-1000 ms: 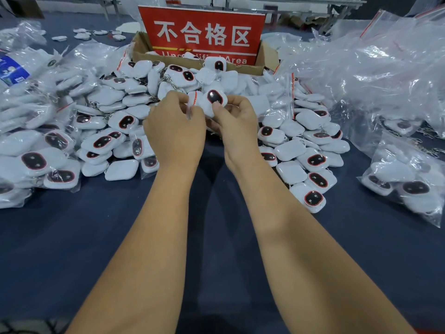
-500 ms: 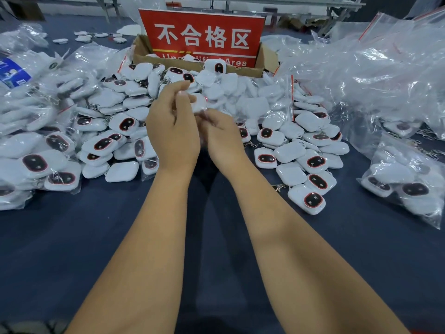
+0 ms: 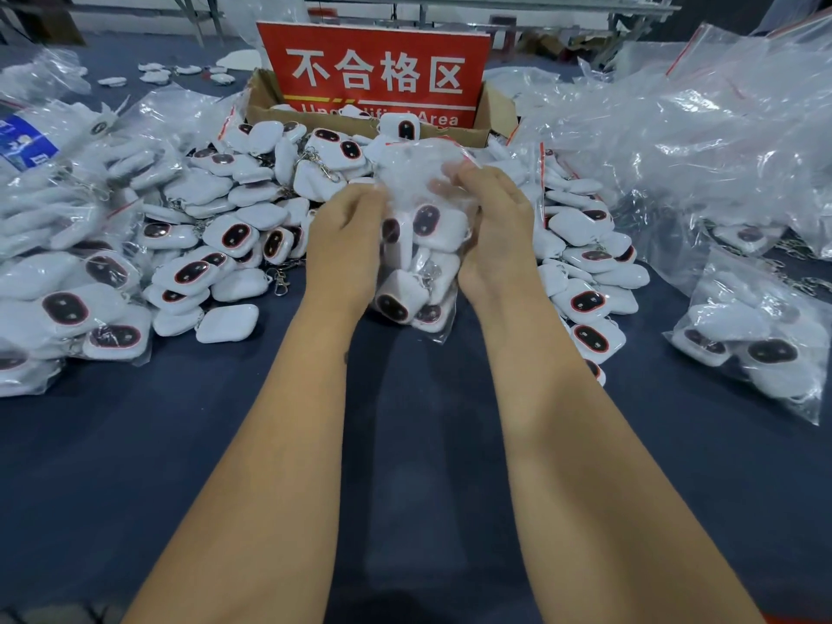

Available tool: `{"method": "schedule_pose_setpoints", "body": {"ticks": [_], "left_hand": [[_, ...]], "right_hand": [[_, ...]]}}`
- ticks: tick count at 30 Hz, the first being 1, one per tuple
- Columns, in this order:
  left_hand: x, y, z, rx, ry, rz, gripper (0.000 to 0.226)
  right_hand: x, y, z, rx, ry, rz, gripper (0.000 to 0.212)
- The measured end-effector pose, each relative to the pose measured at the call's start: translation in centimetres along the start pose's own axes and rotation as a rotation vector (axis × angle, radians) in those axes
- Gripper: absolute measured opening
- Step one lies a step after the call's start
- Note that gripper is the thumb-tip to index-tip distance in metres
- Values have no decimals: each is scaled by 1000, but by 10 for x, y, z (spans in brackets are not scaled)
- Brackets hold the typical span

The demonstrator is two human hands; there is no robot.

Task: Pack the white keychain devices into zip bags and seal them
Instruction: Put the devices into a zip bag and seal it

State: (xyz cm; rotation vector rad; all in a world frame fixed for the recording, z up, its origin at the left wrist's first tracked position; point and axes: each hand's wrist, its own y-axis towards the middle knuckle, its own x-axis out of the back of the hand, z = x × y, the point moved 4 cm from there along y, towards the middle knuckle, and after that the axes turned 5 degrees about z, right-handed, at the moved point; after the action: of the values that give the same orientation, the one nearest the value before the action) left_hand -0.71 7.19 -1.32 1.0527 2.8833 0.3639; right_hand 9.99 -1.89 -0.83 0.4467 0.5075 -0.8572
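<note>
The left hand (image 3: 349, 236) and right hand (image 3: 493, 227) grip a filled zip bag (image 3: 421, 263) upright above the table (image 3: 405, 443); its top looks unsealed, so a tilt could spill keychain devices (image 3: 439, 227).

Fingertips of both hands (image 3: 423, 236) behind the blurred zip bag (image 3: 421, 182) top.

2 hands (image 3: 346, 245), 1 red sign (image 3: 373, 74)
</note>
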Motion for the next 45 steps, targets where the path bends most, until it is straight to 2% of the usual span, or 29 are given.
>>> {"method": "schedule_pose_setpoints", "body": {"ticks": [3,6,8,9,11,13,15,17,20,22,26,31,34,37,41,45], "left_hand": [[2,0,4,25,-78,119,58],[6,4,7,54,-38,230,50],[6,7,10,84,-41,186,42],[6,8,12,125,-95,151,38],[6,10,18,238,-268,101,33],[4,10,21,337,-470,124,36],[2,11,25,368,-611,179,49],[0,10,25,358,-707,228,58],[1,10,23,331,-813,230,44],[3,10,22,332,-816,259,44],[-1,9,21,365,-699,339,64],[1,13,27,379,-719,279,45],[1,13,26,371,-729,285,41],[1,13,24,348,-760,275,38],[0,13,26,366,-753,306,59],[-1,13,28,381,-761,324,62]], "right_hand": [[-1,-4,-1,-15,32,11,22],[-1,-4,-7,-73,-11,42,43],[-2,-5,-9,-92,-15,46,51],[-2,-5,-9,-103,17,32,48],[0,-5,-8,-122,67,-16,30],[5,-4,-9,-179,18,-110,16],[11,0,-13,-240,-119,-164,24],[9,1,-17,-266,-264,-132,30],[5,0,-20,-237,-328,-66,22],[7,1,-15,-160,-306,-78,22],[10,3,-2,-49,-248,-102,30],[8,1,-3,-107,-243,-134,24],[6,0,-7,-172,-383,-140,20],[6,-1,-6,-121,-461,-128,22],[5,-2,0,28,-464,-104,22],[2,-5,0,89,-423,-63,17]]}}
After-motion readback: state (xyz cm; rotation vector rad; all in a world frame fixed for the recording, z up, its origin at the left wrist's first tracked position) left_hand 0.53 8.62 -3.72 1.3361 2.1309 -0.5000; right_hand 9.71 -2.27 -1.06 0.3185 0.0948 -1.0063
